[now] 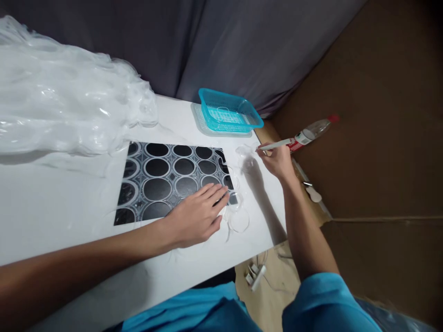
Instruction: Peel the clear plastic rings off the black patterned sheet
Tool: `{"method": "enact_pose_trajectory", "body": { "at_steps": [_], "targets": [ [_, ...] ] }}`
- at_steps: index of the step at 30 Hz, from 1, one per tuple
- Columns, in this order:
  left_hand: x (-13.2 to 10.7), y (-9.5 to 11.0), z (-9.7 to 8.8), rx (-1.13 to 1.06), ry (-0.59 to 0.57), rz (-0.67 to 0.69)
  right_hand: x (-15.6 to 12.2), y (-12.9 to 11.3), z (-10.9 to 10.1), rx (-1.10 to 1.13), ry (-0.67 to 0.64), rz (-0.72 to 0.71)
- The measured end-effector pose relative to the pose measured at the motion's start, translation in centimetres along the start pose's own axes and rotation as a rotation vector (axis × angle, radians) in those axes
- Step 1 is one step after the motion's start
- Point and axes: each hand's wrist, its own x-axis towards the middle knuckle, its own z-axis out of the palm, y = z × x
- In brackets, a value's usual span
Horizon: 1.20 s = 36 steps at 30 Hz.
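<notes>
My left hand (199,214) lies flat with its fingers spread over the right part of a dark sheet (157,189). Rows of black circles with pale rims cover this sheet, under what looks like a clear film. At the table's right edge, my right hand (277,160) is closed around a slim white stick-like tool (275,145), whose exact kind I cannot make out. Thin clear plastic scraps (245,151) lie just left of that hand. Clear plastic rings (239,220) rest beside the sheet's lower right corner, close to my left fingertips.
A blue plastic basket (231,113) stands at the back of the white table (69,198). Bulky clear plastic (65,99) fills the back left. Past the right edge are a red-capped bottle (308,134) and, lower down, a power strip (258,277). A grey curtain hangs behind.
</notes>
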Motion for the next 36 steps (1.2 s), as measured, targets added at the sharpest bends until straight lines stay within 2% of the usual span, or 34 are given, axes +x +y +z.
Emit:
{"method": "enact_pose_trajectory", "body": {
  "at_steps": [4,7,10,13,17,22,27,36],
  "targets": [
    [-0.1,0.0,-0.6,0.116,0.072,0.143,-2.9,-2.9,-0.5,0.048,-0.073,-0.041],
    [-0.4,0.2,-0.6,0.177,0.078,0.227,-5.4,-6.4,-0.4,0.262,-0.21,-0.074],
    [-0.6,0.4,-0.3,0.241,0.096,0.245,-7.4,-9.5,0.0,0.534,-0.395,-0.101],
    [-0.9,0.7,0.0,0.317,0.127,0.25,-8.5,-11.3,0.9,0.693,-0.524,-0.14],
    [-1.2,1.0,0.2,0.378,0.134,0.196,-9.2,-11.6,2.4,0.736,-0.567,-0.183],
    [-1.5,1.1,0.6,0.403,0.151,0.178,-9.6,-11.0,3.4,0.774,-0.552,-0.151],
    [-1.5,0.9,0.7,0.41,0.183,0.196,-9.6,-10.7,3.7,0.85,-0.547,-0.131],
    [-1.5,0.9,0.3,0.405,0.181,0.175,-9.4,-10.3,3.6,0.805,-0.564,-0.178]
  ]
}}
